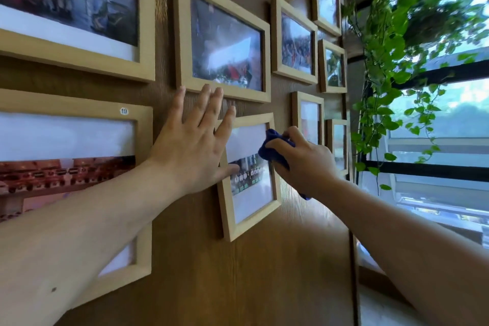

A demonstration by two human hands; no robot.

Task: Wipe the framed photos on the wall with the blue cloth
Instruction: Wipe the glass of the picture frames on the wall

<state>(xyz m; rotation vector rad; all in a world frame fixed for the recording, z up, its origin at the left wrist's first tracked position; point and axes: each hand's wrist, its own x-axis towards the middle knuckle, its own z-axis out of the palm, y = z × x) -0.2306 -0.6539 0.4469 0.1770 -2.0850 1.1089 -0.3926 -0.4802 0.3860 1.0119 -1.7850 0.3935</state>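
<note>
A small upright framed photo (251, 204) in pale wood hangs low at the middle of the brown wall. My left hand (193, 145) lies flat on the wall with fingers spread, its thumb and little finger resting on that frame's left side. My right hand (304, 161) grips a bunched blue cloth (275, 147) and presses it against the frame's right edge and glass. Part of the cloth is hidden under my palm, and a corner of the blue cloth pokes out below my wrist.
Several more framed photos surround it: a landscape frame (225, 34) right above, two large frames at the left (76, 8) (66, 145), smaller frames to the right (308, 116). A trailing green plant (383, 61) hangs by the window (449, 140) at the far right.
</note>
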